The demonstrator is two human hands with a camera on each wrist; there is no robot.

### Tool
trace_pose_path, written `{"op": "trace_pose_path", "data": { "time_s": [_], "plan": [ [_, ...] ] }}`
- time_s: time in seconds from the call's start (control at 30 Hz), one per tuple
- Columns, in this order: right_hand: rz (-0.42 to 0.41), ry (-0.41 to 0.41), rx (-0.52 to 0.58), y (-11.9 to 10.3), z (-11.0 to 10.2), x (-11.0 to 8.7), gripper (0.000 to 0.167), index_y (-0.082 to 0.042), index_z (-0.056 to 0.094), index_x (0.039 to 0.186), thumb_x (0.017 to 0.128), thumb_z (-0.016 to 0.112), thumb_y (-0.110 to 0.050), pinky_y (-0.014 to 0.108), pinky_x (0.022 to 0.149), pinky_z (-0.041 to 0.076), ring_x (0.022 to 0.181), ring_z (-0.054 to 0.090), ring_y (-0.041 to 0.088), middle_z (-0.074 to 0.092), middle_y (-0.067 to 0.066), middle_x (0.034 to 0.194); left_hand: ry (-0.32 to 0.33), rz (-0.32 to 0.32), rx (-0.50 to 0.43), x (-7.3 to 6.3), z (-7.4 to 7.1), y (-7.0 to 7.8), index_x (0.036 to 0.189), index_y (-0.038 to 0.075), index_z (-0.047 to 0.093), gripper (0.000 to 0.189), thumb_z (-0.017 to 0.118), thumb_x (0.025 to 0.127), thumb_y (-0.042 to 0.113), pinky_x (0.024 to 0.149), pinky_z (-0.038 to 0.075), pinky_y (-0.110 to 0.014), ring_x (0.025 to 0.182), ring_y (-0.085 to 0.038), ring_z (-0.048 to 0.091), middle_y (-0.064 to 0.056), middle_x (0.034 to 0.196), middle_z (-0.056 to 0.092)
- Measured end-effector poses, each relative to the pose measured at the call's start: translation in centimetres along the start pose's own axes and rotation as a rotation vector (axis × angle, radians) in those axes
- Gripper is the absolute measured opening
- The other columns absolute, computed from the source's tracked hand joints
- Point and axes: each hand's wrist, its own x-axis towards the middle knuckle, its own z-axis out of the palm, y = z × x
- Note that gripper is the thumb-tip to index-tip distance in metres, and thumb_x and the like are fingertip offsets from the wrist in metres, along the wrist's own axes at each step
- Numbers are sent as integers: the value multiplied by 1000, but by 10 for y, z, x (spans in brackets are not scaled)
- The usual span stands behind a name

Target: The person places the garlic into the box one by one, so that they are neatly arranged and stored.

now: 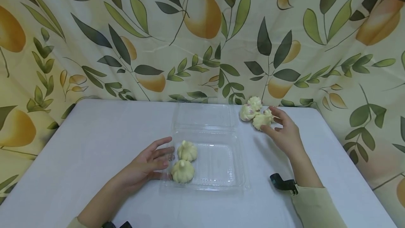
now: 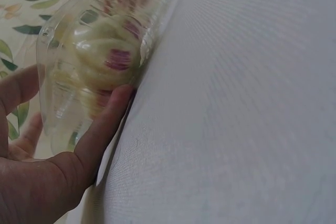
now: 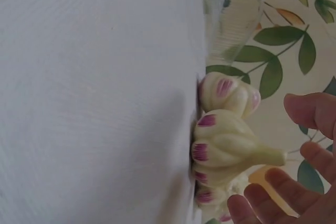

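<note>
A clear plastic clamshell box [image 1: 210,161] lies with its lid folded back on the white table. Two pale garlic bulbs [image 1: 183,171] sit in its left side, one behind the other; the left wrist view shows a purple-marked bulb [image 2: 105,51] through the wall. My left hand [image 1: 147,166] rests against the box's left wall, fingers spread and loosely bent. At the back right, my right hand [image 1: 284,133] is over a cluster of garlic bulbs [image 1: 247,113], thumb and fingers apart around the nearest one [image 1: 261,120]. In the right wrist view, a bulb [image 3: 231,142] stands stem up below the fingers.
The box's lid [image 1: 205,115] lies toward the table's back edge, left of the garlic cluster. A fruit-and-leaf patterned curtain [image 1: 196,62] hangs right behind the table [image 1: 104,133]. A black wrist-camera mount [image 1: 283,183] sticks out from the right sleeve.
</note>
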Motion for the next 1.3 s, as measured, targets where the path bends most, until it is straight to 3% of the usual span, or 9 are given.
{"op": "trace_pose_path", "data": {
  "time_s": [0.17, 0.4, 0.73, 1.0, 1.3],
  "plan": [
    [9, -37, 11, 4, 2, 1, 80, -16, 31, 157, 90, 74, -24, 62, 104, 41, 138, 41, 43, 31, 11, 162, -6, 3, -8, -1, 0, 1, 159, 19, 19, 74, 57, 98, 3, 94, 51, -56, 147, -44, 22, -20, 162, 20],
    [22, -77, 18, 8, 4, 1, 83, -14, 28, 158, 90, 74, -23, 63, 104, 41, 137, 41, 45, 36, 22, 156, -2, -1, 0, -1, 1, 1, 159, 20, 19, 74, 58, 98, 5, 95, 51, -56, 147, -44, 23, -20, 162, 20],
    [35, -95, 4, 10, 5, 1, 81, -13, 31, 156, 90, 75, -27, 64, 104, 39, 136, 42, 45, 42, 22, 151, -16, 7, 3, -1, 1, 2, 159, 18, 18, 74, 57, 98, 4, 96, 51, -55, 147, -45, 22, -21, 162, 19],
    [68, -116, 10, 8, 6, 2, 73, -11, 40, 151, 89, 75, -27, 63, 105, 39, 136, 42, 42, 49, 23, 145, -3, -3, 10, -1, 1, 3, 159, 19, 19, 75, 59, 97, 5, 96, 51, -54, 147, -44, 22, -20, 162, 21],
    [67, -151, -9, 7, 8, 0, 47, -6, 60, 131, 89, 75, -22, 62, 102, 41, 130, 47, 45, 47, 19, 145, 6, -17, -11, 0, 1, 2, 159, 20, 19, 75, 58, 97, 3, 95, 51, -56, 147, -42, 23, -18, 162, 22]
  ]
}}
